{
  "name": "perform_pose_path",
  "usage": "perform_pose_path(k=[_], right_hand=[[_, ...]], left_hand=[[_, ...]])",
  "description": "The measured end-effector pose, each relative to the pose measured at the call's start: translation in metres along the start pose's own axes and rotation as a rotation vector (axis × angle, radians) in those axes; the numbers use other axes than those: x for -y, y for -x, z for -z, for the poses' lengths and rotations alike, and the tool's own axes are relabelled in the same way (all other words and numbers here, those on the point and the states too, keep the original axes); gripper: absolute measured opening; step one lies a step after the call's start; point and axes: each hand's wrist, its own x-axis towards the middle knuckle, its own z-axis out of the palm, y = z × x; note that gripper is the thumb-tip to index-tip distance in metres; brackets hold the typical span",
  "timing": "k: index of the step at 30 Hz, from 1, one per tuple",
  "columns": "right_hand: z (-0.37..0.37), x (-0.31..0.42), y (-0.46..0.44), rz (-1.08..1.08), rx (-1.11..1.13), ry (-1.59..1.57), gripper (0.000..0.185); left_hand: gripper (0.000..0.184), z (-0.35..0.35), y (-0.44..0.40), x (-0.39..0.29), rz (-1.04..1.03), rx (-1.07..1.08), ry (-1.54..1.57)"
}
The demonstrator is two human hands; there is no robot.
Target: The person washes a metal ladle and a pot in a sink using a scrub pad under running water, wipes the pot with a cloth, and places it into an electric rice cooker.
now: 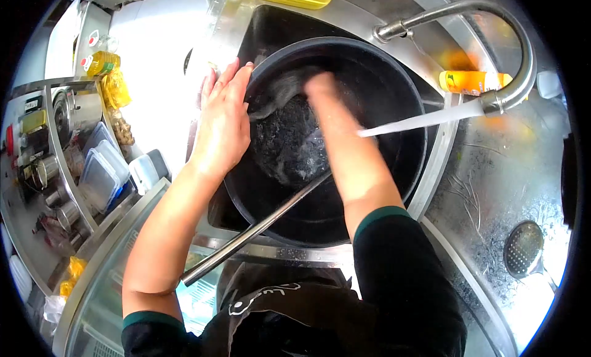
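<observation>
Manual work in a large black pot (320,231), judged to be under way rather than finished. The pot is in the sink (274,27), beneath a curved metal tap (524,49) whose stream of water (431,118) passes over the right forearm (348,138) and towards the pot's interior. Agitated water (286,150) covers the bottom, its surface well below the rim; the running tap and unemptied pot show that filling has begun and that neither shutting off nor draining is done. The left hand (225,123) is at the pot's left rim, back upward, fingers extended and lying close together with slight gaps, pinching nothing visible. The right hand (320,86) is inside the pot near the far left wall; motion blur conceals its fingers, so whether they are spread, pressed together or gripping something cannot be told. A metal rod (255,229) slants over the near rim into the pot, its inner end obscured. To the right, a perforated skimmer (523,249) and a yellow-orange bottle (474,81) lie on the metal counter (462,166), apart from both hands. The condition of the submerged surface cannot be determined.
</observation>
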Motion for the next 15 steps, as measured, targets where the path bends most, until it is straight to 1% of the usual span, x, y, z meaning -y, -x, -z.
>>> perform_pose_path(k=[1,3,5,6,9,11,13,14,15], right_hand=[[0.008,-0.039,0.006,-0.133,-0.078,-0.17,0.034],[-0.002,-0.119,0.021,-0.384,-0.266,-0.781,0.034],[-0.023,-0.182,0.038,-0.495,-0.398,-1.505,0.034],[-0.029,-0.191,0.043,-0.49,-0.429,-1.729,0.034],[-0.004,-0.16,0.032,-0.431,-0.395,-1.447,0.031],[0.055,-0.076,0.031,-0.381,-0.32,-1.051,0.027],[0.114,0.033,0.039,-0.309,-0.135,-0.498,0.024],[0.127,0.083,0.055,-0.259,-0.026,-0.26,0.022],[0.133,0.128,0.071,-0.183,0.042,-0.125,0.02]], left_hand=[[0.062,0.002,0.001,0.0,0.015,-0.006,0.009],[0.06,0.003,0.003,-0.006,0.04,-0.02,0.013],[0.056,0.003,-0.001,-0.015,0.046,-0.045,-0.007],[0.056,0.003,-0.001,-0.017,0.061,-0.045,-0.002],[0.056,0.002,0.002,-0.018,0.077,-0.031,-0.002],[0.056,0.001,0.004,-0.014,0.049,-0.019,-0.005],[0.057,-0.005,0.003,-0.013,0.05,-0.018,-0.015],[0.058,-0.008,0.001,-0.015,0.044,-0.023,-0.012],[0.058,-0.011,-0.002,-0.016,0.04,-0.03,-0.015]])
